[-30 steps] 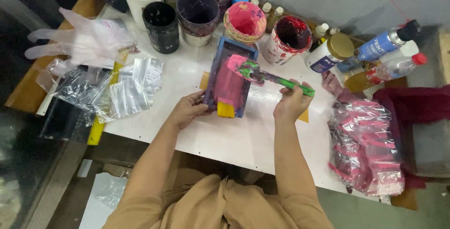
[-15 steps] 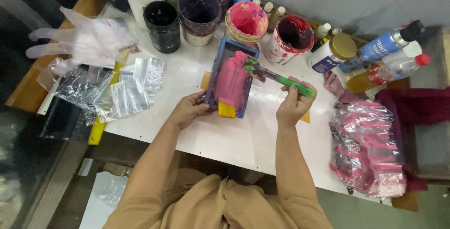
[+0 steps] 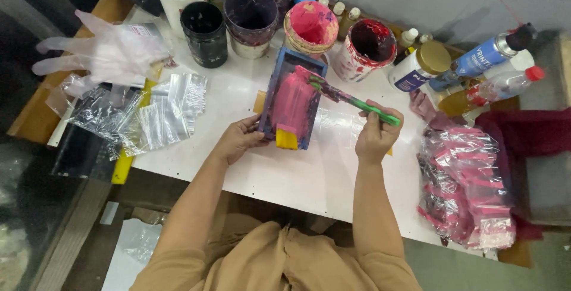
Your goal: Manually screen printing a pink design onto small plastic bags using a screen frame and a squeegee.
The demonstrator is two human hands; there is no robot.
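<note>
A blue-framed rectangular screen (image 3: 275,90) smeared with pink ink rests tilted on the white table (image 3: 309,175). My left hand (image 3: 239,139) grips its lower left edge. A yellow block (image 3: 286,138) sits at the frame's near end. My right hand (image 3: 377,135) holds a green-handled spatula (image 3: 357,103), its pink-coated tip touching the upper right part of the screen.
Behind the screen stand open pots: pink (image 3: 311,26), red (image 3: 364,49), purple (image 3: 250,13), black (image 3: 204,25). Bottles (image 3: 486,59) crowd the back right. A pile of pink printed clear bags (image 3: 467,187) lies right. Clear bags (image 3: 151,115) and a plastic glove (image 3: 107,53) lie left.
The spatula's tip has slid a little up and right along the screen's top edge. My left hand keeps its hold on the frame.
</note>
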